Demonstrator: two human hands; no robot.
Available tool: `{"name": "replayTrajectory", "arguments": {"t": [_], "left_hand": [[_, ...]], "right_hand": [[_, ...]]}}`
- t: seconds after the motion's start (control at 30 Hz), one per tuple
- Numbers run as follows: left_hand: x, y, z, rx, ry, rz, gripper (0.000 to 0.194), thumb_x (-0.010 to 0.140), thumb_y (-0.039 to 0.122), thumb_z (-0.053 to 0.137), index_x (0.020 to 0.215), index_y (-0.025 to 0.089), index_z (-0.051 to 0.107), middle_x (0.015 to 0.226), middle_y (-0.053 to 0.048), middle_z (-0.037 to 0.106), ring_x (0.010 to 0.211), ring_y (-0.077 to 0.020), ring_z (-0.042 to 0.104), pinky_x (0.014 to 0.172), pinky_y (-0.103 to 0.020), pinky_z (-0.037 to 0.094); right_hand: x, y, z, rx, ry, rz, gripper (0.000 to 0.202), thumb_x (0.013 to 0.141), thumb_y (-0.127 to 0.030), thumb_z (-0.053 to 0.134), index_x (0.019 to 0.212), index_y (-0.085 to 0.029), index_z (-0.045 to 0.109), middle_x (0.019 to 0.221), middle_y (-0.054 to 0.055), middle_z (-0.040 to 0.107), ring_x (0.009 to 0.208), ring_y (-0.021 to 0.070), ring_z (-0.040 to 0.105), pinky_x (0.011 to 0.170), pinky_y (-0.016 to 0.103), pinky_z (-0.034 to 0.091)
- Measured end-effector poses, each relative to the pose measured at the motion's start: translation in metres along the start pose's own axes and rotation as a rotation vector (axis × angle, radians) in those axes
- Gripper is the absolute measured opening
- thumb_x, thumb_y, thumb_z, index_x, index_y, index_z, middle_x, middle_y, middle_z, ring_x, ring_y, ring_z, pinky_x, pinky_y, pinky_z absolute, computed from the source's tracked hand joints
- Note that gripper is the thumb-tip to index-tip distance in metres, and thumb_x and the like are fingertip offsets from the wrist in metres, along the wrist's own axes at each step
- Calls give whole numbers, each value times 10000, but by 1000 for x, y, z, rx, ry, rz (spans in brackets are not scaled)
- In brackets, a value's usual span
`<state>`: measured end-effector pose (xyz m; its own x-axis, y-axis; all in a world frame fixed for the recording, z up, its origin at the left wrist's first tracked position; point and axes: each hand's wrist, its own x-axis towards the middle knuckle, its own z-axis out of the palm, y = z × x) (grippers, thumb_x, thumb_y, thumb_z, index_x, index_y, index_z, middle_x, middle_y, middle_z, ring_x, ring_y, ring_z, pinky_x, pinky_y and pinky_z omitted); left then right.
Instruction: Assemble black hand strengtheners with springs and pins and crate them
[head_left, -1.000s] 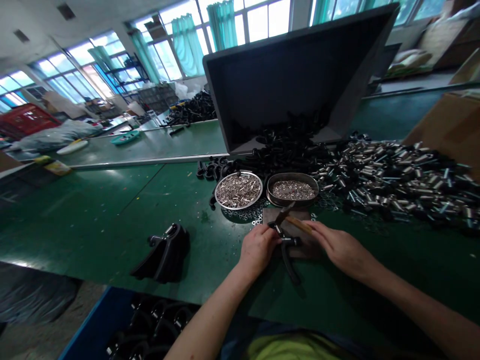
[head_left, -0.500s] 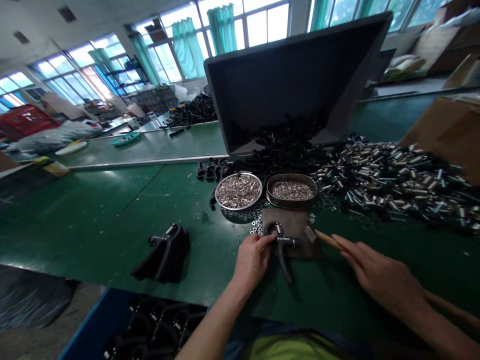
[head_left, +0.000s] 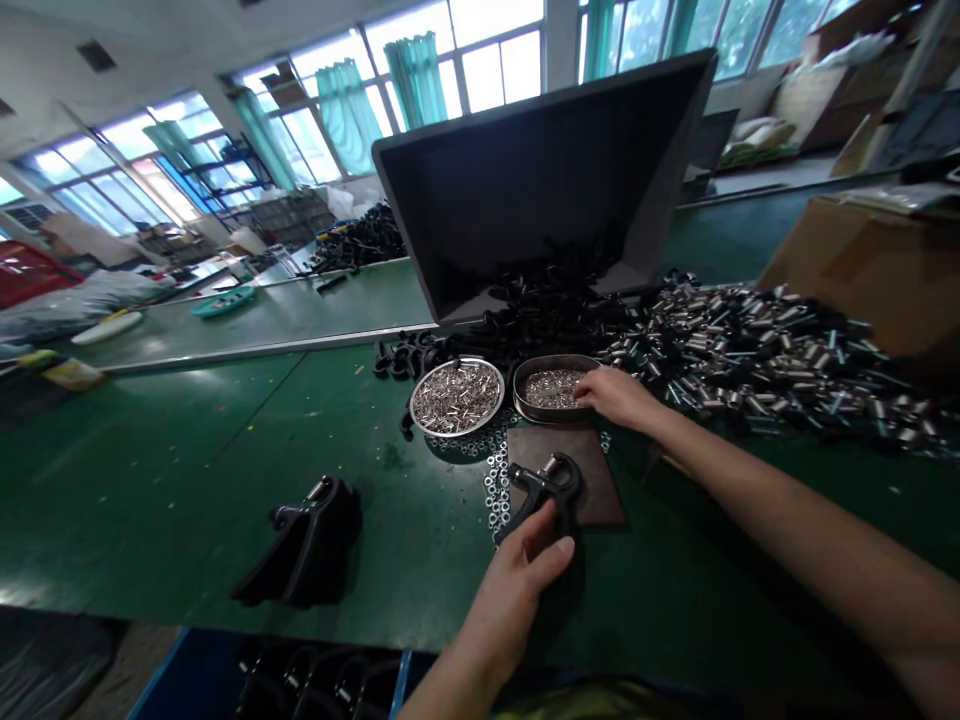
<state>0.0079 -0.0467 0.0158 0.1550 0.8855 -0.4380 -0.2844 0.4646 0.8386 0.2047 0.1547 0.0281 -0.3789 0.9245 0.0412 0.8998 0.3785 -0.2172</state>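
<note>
My left hand [head_left: 517,590] holds a black hand grip with a metal spring [head_left: 551,480] over the near part of a brown square plate [head_left: 592,480]. The fingers and thumb close round its lower part. My right hand [head_left: 616,396] reaches into the oval tin of small metal parts [head_left: 551,388], its fingertips pinched at the right side; whether a part is between them is too small to tell. Left of the tin stands a round dish of small metal pins [head_left: 457,397]. Loose nuts [head_left: 497,490] lie along the plate's left edge.
Several assembled black grips [head_left: 307,545] stand at the left. A large grey bin [head_left: 540,180] lies tipped behind black parts. Metal pieces [head_left: 787,360] are heaped at the right before a cardboard box [head_left: 847,270]. A blue crate [head_left: 176,680] with grips is below the table edge.
My right hand has let go of the hammer and moved up and left to the oval tin. My left hand has turned the grip and lifted it. The view has shifted.
</note>
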Motion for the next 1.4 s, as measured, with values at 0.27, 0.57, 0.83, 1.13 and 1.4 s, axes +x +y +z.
{"name": "replayTrajectory", "arguments": {"t": [0.27, 0.57, 0.83, 1.13, 1.4], "left_hand": [[31, 46, -19, 441, 21, 258, 425, 785, 341, 634, 1175, 176, 605, 1183, -100, 638, 1052, -223, 605, 934, -361, 458], [172, 96, 25, 1488, 105, 544, 214, 816, 254, 574, 947, 171, 722, 1008, -118, 687, 1039, -256, 578, 937, -376, 418], [224, 95, 46, 1567, 53, 379, 183, 670, 166, 687, 842, 119, 727, 930, -188, 696, 942, -301, 636, 846, -361, 465], [212, 100, 30, 1309, 75, 456, 120, 743, 189, 646, 830, 177, 728, 891, -87, 711, 953, -234, 623, 888, -324, 434], [149, 83, 1, 656, -65, 375, 173, 779, 210, 622, 926, 118, 620, 827, -59, 702, 670, -109, 630, 674, -251, 509]], "right_hand": [[44, 0, 22, -8, -151, 56, 93, 666, -211, 706, 755, -205, 733, 830, 82, 708, 808, 237, 646, 669, 280, 435], [30, 11, 19, 129, 35, 116, 146, 808, -216, 570, 876, -194, 697, 873, 62, 709, 859, 197, 627, 735, 265, 432], [17, 19, 8, 391, 131, 120, 177, 759, -210, 580, 845, -207, 735, 812, 9, 724, 756, 180, 645, 709, 269, 475], [-15, 2, 10, 690, 100, 95, 206, 760, -231, 550, 914, -175, 675, 802, 37, 708, 678, 172, 658, 684, 289, 512], [-46, -29, 33, 718, -76, -22, 111, 750, -242, 559, 762, -186, 654, 723, 3, 679, 656, 155, 633, 635, 265, 490]]}}
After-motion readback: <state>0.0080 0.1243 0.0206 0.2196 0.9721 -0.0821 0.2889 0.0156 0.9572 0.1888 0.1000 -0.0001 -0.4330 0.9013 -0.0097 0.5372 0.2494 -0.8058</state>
